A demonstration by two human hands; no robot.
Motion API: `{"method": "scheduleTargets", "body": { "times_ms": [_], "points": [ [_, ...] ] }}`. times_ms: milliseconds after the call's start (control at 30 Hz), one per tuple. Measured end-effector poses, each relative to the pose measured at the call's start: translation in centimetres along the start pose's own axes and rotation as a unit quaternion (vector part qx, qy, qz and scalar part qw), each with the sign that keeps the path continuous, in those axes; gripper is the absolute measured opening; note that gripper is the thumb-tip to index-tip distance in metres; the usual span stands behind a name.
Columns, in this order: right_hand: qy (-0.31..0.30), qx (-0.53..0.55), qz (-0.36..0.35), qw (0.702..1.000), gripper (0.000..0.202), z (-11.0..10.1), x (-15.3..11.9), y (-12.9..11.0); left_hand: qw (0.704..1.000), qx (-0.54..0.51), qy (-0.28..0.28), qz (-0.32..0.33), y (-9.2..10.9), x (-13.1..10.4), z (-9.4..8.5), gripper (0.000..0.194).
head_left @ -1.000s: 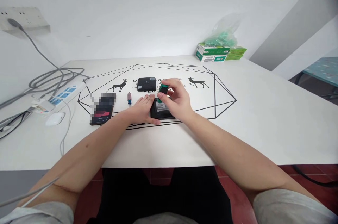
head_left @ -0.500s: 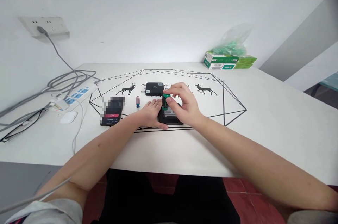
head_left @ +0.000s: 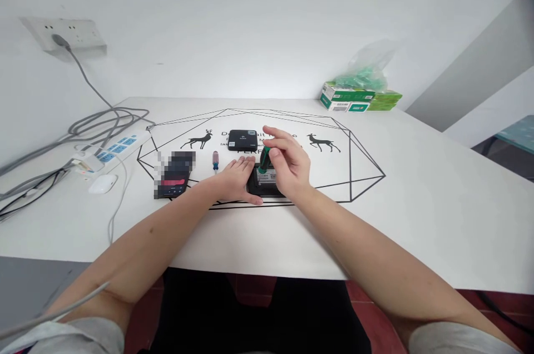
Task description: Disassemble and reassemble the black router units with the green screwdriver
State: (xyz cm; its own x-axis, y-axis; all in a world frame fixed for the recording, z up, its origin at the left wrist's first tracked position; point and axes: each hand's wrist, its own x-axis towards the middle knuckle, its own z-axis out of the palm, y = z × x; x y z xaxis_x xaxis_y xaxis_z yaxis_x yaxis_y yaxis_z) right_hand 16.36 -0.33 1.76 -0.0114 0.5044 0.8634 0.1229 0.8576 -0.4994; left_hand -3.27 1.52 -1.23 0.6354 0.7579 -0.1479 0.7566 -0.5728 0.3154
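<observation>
A black open case with a silver, labelled drive-like part [head_left: 266,177] inside lies flat on the desk. My left hand [head_left: 237,182] rests against its left side, fingers stretched out and thumb along the near edge. In my right hand [head_left: 293,167] is a green and black screwdriver [head_left: 264,159], pinched by the handle and standing nearly upright over the case. Its tip is too small to make out. Behind the case sits a flat black box [head_left: 242,140] with small stickers. A second screwdriver [head_left: 215,160], with a clear reddish and blue handle, lies left of my left hand.
On the left are a partly blurred phone [head_left: 175,175], a white earbud case [head_left: 103,183], a power strip [head_left: 120,148] and coiled grey cables [head_left: 106,118]. Green and white boxes [head_left: 348,97] under a plastic bag [head_left: 367,67] stand at the back right.
My right hand's fingers have shifted on the green screwdriver, with the index finger now lifted and straighter. My left hand stays at the case. The whole view has shifted slightly.
</observation>
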Motion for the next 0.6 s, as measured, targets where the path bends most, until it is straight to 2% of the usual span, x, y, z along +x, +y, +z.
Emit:
{"method": "scheduleTargets", "body": {
  "times_ms": [133, 233, 467, 600],
  "points": [
    [-0.064, 0.011, 0.011, 0.998, 0.027, -1.0, 0.3, -0.1, 1.000, 0.000, -0.003, 0.001, -0.1, 0.1, -0.1, 0.149],
    [-0.051, -0.016, 0.018, 0.998, 0.020, -0.7, 0.3, 0.3, 1.000, -0.002, -0.003, 0.008, -0.2, 0.0, -0.2, 0.147],
    [-0.043, -0.009, 0.019, 0.999, 0.026, -0.4, -0.2, 0.7, 1.000, 0.006, 0.006, 0.002, 0.4, -0.2, -0.5, 0.141],
    [-0.044, 0.016, 0.062, 0.997, 0.023, -0.5, -0.3, 0.7, 1.000, -0.001, -0.002, 0.008, 0.1, -0.1, -0.3, 0.143]
  ]
}}
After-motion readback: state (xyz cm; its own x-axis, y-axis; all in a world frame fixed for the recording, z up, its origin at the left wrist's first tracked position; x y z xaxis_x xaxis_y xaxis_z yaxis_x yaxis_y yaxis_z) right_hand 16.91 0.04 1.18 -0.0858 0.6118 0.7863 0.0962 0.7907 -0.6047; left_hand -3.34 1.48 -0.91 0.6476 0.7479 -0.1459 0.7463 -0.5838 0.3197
